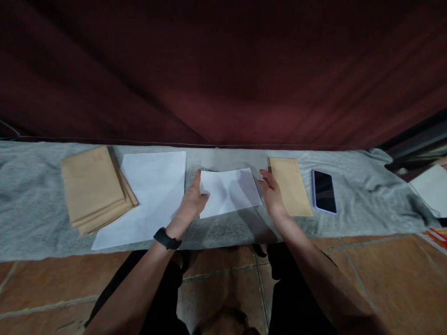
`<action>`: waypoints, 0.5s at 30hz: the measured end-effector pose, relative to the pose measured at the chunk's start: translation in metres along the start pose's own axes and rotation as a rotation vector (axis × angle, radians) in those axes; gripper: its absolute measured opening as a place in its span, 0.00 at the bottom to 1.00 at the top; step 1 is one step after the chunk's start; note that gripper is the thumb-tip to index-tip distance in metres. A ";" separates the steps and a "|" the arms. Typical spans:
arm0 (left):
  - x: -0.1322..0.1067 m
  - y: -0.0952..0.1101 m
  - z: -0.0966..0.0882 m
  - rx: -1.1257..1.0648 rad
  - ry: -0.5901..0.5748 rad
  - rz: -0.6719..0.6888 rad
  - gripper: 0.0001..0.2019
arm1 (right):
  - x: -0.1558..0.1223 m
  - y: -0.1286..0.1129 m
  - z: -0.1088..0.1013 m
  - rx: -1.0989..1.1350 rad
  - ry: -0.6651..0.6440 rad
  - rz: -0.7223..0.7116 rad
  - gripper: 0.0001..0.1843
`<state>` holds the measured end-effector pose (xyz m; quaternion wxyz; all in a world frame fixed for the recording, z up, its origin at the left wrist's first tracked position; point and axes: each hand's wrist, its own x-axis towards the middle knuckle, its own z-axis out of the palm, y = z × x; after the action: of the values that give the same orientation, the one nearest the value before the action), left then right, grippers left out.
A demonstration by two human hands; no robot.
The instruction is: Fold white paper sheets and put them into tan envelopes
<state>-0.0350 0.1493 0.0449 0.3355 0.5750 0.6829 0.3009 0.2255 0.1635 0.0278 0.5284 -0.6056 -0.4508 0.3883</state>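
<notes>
A white sheet of paper [230, 194], apparently folded, lies in the middle of the grey cloth. At its left edge is my left hand [194, 198], index finger stretched along the edge and thumb reaching over the paper. Just off the right edge, my right hand [271, 191] has its fingers apart and holds nothing. Beside and partly behind that hand lie brown envelopes [292, 187]. Larger white paper [160, 189] rests left of my left hand, with a stack of brown envelopes [92, 184] overlapping its left side.
A phone [324, 192] in a light purple case lies right of the envelopes. Grey cloth [371, 196] covers the narrow work surface. Behind it hangs a dark red curtain [220, 79]. White papers [437, 192] are at the far right, over a tiled floor [395, 264].
</notes>
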 end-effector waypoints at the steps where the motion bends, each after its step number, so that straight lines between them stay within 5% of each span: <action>1: 0.000 0.003 0.000 0.077 -0.020 -0.029 0.47 | -0.003 0.001 0.004 -0.117 -0.071 -0.088 0.23; 5: -0.004 0.016 -0.003 0.280 -0.059 -0.100 0.46 | -0.025 0.003 0.028 -0.605 -0.425 -0.396 0.27; 8: -0.009 0.019 -0.002 0.352 0.012 -0.059 0.45 | -0.039 0.003 0.042 -0.899 -0.528 -0.489 0.28; 12: -0.018 0.018 0.013 0.383 0.225 0.221 0.35 | -0.044 0.002 0.048 -1.026 -0.522 -0.516 0.29; 15: -0.028 0.019 0.038 0.375 0.132 0.431 0.29 | -0.044 0.003 0.047 -1.045 -0.537 -0.530 0.30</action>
<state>0.0099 0.1256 0.0402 0.1065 0.7380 0.6090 0.2702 0.1684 0.1351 0.0176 0.1104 -0.5329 -0.8315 0.1119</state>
